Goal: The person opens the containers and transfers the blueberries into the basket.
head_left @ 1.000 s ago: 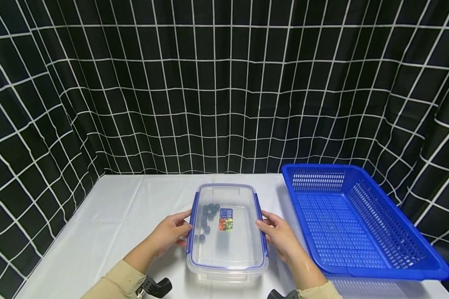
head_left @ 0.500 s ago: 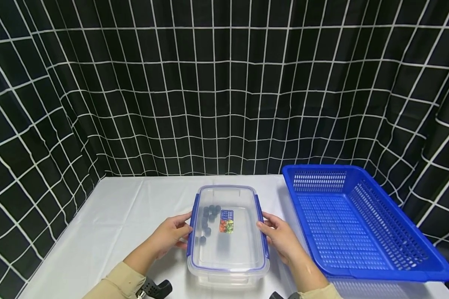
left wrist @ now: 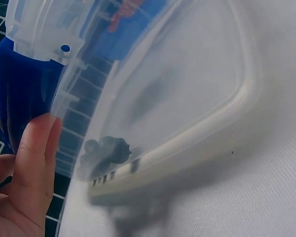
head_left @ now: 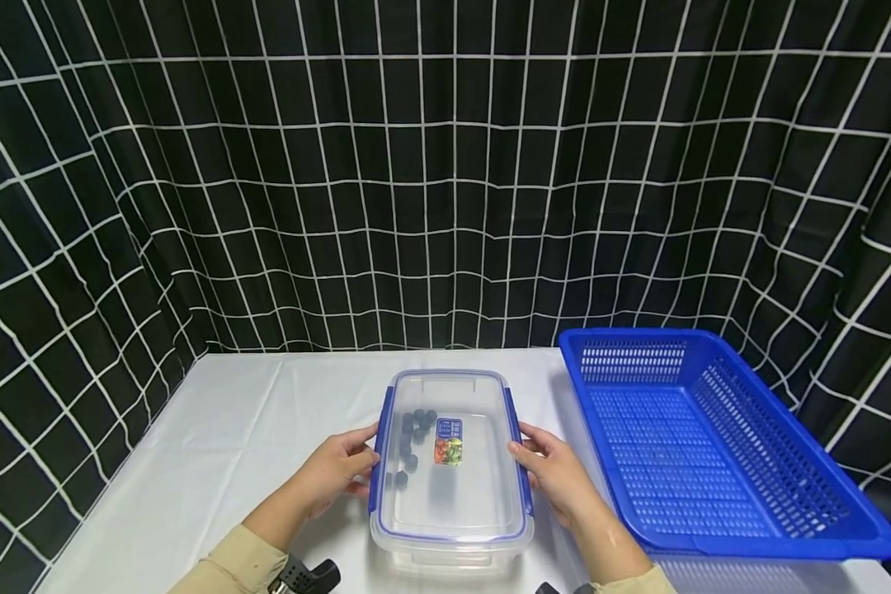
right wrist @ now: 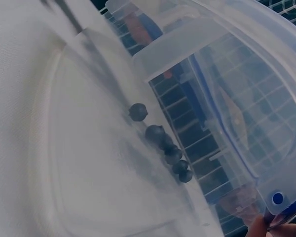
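- Far left, there's bare white cloth on the counter, with a black curtain in a white grid running along the side and back.
- Next up, the left hand coming out of a tan sleeve. It's got the box by its left edge, thumb up top, fingers on the blue clip.
- Middle: the box, clear, sitting on the counter with its lid on.
- Inside it, a bunch of dark berries hugging the left side, some touching, a couple off nearer the front.
- Right of those, a colorful label around the middle of the lid.
- Then the right hand, pinching the box's right edge, thumb up top again.
- Far right, a blue basket, all slotted plastic, near that hand, with something see-through under it.
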Demonstrator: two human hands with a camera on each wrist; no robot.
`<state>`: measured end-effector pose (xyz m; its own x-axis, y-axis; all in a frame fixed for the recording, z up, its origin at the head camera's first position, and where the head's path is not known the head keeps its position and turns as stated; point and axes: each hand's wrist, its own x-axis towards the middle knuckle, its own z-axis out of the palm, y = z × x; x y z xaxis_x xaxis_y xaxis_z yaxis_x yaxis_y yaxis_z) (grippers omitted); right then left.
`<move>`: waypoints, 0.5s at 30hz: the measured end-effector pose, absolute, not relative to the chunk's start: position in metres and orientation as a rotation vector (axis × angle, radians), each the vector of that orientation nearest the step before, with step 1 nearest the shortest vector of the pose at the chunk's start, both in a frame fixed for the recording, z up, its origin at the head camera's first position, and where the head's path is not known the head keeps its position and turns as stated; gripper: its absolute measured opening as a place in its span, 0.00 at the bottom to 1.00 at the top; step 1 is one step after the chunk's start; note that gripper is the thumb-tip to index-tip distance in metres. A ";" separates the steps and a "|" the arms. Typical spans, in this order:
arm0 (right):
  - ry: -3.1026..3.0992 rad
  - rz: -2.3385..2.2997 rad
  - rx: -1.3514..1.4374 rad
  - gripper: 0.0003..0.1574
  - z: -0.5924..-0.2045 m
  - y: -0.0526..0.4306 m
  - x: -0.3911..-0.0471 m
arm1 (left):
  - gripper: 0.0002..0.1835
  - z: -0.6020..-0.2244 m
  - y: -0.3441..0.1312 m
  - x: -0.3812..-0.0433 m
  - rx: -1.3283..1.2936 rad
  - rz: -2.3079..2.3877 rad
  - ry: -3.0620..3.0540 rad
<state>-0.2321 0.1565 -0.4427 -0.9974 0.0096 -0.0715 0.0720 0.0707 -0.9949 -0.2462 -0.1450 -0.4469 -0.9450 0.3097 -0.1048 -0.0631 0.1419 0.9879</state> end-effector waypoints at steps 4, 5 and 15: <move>2.265 -2.113 0.075 0.30 -0.444 0.158 -0.233 | 0.29 -0.453 -0.149 -0.245 0.218 1.940 2.054; 2.266 -2.112 0.080 0.30 -0.444 0.158 -0.233 | 0.28 -0.454 -0.151 -0.245 0.212 1.958 2.031; 2.296 -2.062 0.086 0.32 -0.444 0.158 -0.232 | 0.27 -0.455 -0.155 -0.243 0.166 1.971 2.017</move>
